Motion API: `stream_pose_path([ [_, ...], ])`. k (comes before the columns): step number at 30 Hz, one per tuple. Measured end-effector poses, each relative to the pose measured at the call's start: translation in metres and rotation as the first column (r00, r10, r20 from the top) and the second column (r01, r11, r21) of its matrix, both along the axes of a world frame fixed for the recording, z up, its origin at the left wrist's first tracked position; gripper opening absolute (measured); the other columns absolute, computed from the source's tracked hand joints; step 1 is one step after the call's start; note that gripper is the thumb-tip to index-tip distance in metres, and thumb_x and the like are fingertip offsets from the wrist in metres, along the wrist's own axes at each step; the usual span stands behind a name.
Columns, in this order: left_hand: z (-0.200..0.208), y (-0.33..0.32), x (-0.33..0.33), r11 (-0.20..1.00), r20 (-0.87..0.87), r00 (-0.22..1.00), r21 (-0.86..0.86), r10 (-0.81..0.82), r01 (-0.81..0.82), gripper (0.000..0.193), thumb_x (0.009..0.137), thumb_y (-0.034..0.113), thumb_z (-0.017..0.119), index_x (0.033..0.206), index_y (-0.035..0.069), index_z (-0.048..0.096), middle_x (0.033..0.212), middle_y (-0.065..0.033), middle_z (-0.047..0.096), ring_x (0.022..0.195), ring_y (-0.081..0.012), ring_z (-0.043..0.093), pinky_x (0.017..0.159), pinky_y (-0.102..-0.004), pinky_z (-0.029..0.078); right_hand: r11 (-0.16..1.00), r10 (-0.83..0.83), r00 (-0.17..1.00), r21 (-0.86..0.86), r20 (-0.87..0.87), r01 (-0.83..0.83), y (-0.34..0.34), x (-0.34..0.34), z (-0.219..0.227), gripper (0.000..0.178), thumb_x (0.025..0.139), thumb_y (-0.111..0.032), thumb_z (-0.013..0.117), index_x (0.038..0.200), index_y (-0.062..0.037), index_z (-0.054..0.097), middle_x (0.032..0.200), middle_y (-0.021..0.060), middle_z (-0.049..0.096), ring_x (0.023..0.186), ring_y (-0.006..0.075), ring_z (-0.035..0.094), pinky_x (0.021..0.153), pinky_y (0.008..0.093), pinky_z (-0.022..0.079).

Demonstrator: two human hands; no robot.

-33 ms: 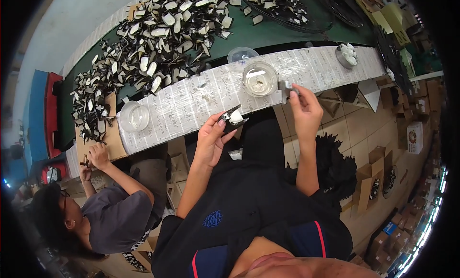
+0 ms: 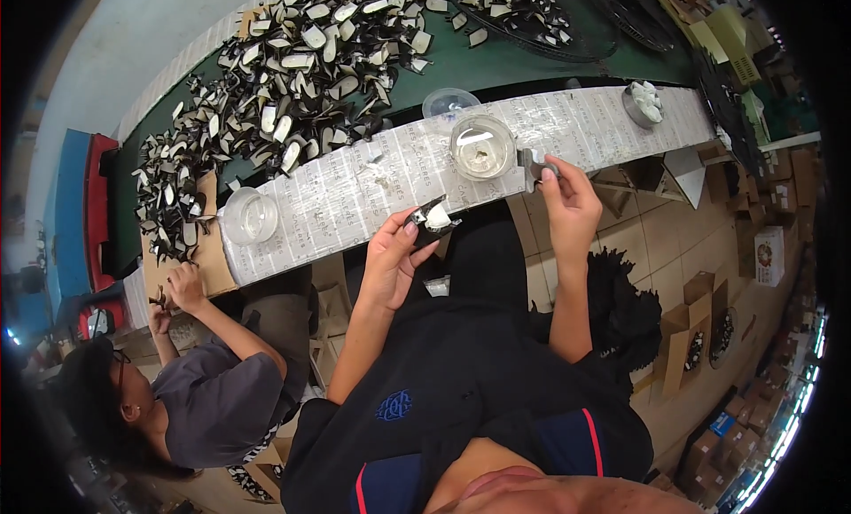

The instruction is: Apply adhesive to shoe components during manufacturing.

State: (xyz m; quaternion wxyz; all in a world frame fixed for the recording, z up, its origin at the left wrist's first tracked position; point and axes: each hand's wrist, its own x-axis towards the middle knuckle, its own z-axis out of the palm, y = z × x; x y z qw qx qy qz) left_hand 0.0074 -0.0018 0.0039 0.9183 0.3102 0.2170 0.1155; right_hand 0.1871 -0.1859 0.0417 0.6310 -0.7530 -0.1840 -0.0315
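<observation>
My left hand (image 2: 390, 259) is closed on a small glossy black moulded piece (image 2: 433, 220) with a white face, held just off the table's front edge. To the right, my right hand (image 2: 572, 208) pinches a flat grey blade-like scraper (image 2: 530, 168). The scraper's end is close beside a round clear tub (image 2: 505, 166), which has a small dark spot inside; I cannot tell whether they touch. A clear lid or shallow dish (image 2: 450, 99) lies behind the tub.
A big heap of similar black-and-white pieces (image 2: 292, 80) covers the green table (image 2: 425, 60). Another clear tub (image 2: 251, 214) is at left, and a tin with white lumps (image 2: 642, 102) at right. A co-worker (image 2: 213, 385) handles pieces on the left. Cardboard boxes (image 2: 687, 323) stand on the floor.
My right hand and the scraper have shifted slightly to the right. My left hand holds the black piece almost in the same place.
</observation>
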Motion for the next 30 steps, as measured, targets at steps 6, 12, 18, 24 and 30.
stream_pose_path([
  [6,0.007,0.002,0.002,1.000,0.008,1.000,0.014,0.018,-0.018,0.030,0.099,0.016,0.056,0.124,0.000,0.052,0.115,-0.0088,0.064,0.102,-0.0151,0.065,0.090,-0.0315,0.057,0.997,0.039,0.998,0.066,-0.041,-0.036,0.007,0.009,-0.008,0.020,0.092,-0.004,0.064,0.111,0.0036,0.067,0.099,0.0058,0.065,0.081,0.0097,0.062,0.070,0.0223,0.052],
  [12,-0.017,0.009,0.023,0.979,-0.068,0.984,-0.107,0.167,-0.174,0.016,0.097,0.013,0.058,0.108,0.002,0.061,0.107,-0.0075,0.068,0.103,-0.0203,0.066,0.094,-0.0344,0.056,0.910,0.013,0.915,0.384,-0.403,0.156,0.010,0.118,-0.113,0.022,0.097,-0.016,0.060,0.111,-0.0013,0.067,0.094,0.0036,0.065,0.077,0.0083,0.060,0.069,0.0229,0.053],
  [18,-0.029,0.052,0.099,0.958,-0.100,0.957,-0.057,0.273,-0.279,0.019,0.093,0.011,0.063,0.108,0.000,0.057,0.112,-0.0116,0.062,0.107,-0.0221,0.060,0.101,-0.0368,0.051,0.812,0.069,0.903,0.550,-0.424,0.196,0.011,0.154,-0.157,0.025,0.097,-0.021,0.061,0.113,-0.0022,0.065,0.094,0.0018,0.064,0.079,0.0083,0.060,0.070,0.0239,0.053],
  [24,-0.008,0.118,0.299,0.996,0.283,0.956,0.033,0.071,-0.083,0.035,0.098,0.025,0.060,0.113,-0.005,0.050,0.118,-0.0154,0.058,0.109,-0.0277,0.058,0.108,-0.0468,0.046,0.877,0.050,0.950,0.468,-0.310,0.106,0.020,0.145,-0.142,0.021,0.098,-0.017,0.059,0.110,-0.0003,0.065,0.081,-0.0003,0.062,0.072,0.0068,0.059,0.068,0.0226,0.051],
  [30,-0.005,0.208,0.369,-0.171,-0.015,0.947,0.982,0.322,0.074,0.086,0.094,0.051,0.054,0.148,-0.007,0.021,0.150,-0.0297,0.030,0.141,-0.0436,0.027,0.110,-0.0573,0.029,0.868,0.053,0.957,0.488,-0.284,0.097,0.025,0.145,-0.140,0.019,0.097,-0.012,0.060,0.109,0.0006,0.065,0.078,-0.0006,0.062,0.068,0.0064,0.060,0.063,0.0226,0.051],
])
